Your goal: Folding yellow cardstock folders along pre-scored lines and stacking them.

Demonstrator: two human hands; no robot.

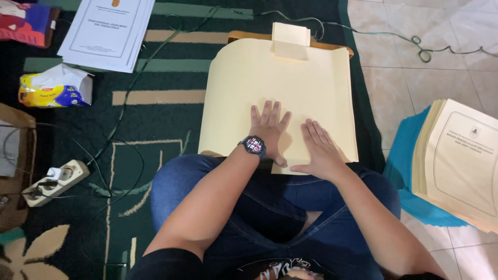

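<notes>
Both hands are lying flat and open on the cream sheets (280, 98), gripping nothing: the left hand (268, 129), with a watch (253, 145) at its wrist, is pressing with fingers spread, and the right hand (320, 150) is resting just beside it, palm down. The sheets are lying directly ahead of the knees, on a dark rug (155, 129), and a smaller folded piece (290, 40) is sitting at their far edge. The sheets' right edges are looking slightly fanned, so uneven pressure from the palms could be sliding them further out of line or creasing them; how many sheets there are I cannot tell for sure. Right of the right hand, well apart, a stack of booklets (456, 161) is waiting on a blue sheet. Left of the left hand, cables and a power strip (54, 181) are crowding the rug, with a tissue pack (54, 88) and white papers (106, 31) beyond.
</notes>
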